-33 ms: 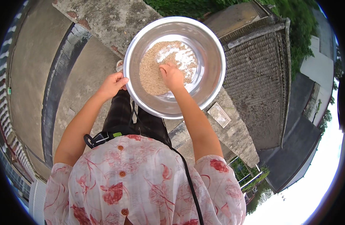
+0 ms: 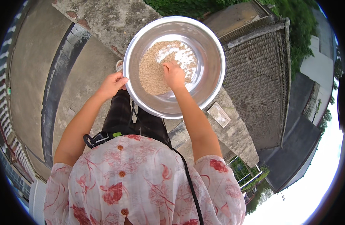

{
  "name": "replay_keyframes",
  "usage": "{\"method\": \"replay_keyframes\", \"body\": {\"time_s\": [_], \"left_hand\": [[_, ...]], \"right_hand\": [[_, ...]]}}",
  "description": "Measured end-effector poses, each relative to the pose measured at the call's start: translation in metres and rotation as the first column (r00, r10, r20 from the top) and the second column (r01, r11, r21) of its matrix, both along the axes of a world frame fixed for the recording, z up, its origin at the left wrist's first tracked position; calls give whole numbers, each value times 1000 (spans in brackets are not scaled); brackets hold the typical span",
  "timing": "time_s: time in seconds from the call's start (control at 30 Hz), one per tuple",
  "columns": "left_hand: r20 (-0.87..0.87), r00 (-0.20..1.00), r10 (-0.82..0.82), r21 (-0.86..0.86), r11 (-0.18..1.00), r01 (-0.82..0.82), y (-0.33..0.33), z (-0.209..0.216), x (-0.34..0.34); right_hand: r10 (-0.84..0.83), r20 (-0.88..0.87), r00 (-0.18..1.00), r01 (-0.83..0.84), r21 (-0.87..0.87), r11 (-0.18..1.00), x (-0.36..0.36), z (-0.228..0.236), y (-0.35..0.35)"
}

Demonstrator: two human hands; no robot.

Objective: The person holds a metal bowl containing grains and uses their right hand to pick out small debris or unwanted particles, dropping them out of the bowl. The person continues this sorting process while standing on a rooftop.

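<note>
A wide, shiny metal basin [image 2: 212, 92] is held out before me at waist height. A layer of small light-brown grain [image 2: 152, 80] covers much of its bottom, with bright white patches on the far right side. My left hand [image 2: 114, 83] grips the basin's left rim, thumb on top and fingers beneath. Inside the basin, my right hand [image 2: 174, 75] has its fingers curled together at the surface of the grain, closed on some of it. The undersides of those fingers are hidden.
Beyond the basin runs a rough concrete ledge [image 2: 105, 20], which carries a small pale rectangular tray-like object [image 2: 219, 114] to the right. Lower down on the right is a grey tiled roof [image 2: 255, 75]. A black cable [image 2: 187, 172] hangs along my shirt.
My right hand has shifted slightly to the right in the grain. My left hand and the basin have hardly moved.
</note>
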State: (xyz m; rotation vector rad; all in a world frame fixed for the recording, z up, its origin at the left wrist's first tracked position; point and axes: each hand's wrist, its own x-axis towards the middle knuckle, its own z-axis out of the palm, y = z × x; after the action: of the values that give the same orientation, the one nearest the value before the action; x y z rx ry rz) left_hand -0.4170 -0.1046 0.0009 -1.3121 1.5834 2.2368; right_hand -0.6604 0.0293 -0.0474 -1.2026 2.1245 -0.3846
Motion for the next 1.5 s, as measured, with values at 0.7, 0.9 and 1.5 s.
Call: {"method": "replay_keyframes", "body": {"time_s": [0.7,0.9,1.5], "left_hand": [[0,1000,-31,-10,999,31,-5,4,-3],[6,1000,-19,4,1000,19,-4,2,-2],[27,999,-43,-6,999,43,-7,4,-6]], "right_hand": [[-458,-237,857,381,-308,872,-42,-20,-40],[88,64,994,-65,-297,953,20,-9,-48],[246,51,968,-237,-134,962,60,11,-12]]}}
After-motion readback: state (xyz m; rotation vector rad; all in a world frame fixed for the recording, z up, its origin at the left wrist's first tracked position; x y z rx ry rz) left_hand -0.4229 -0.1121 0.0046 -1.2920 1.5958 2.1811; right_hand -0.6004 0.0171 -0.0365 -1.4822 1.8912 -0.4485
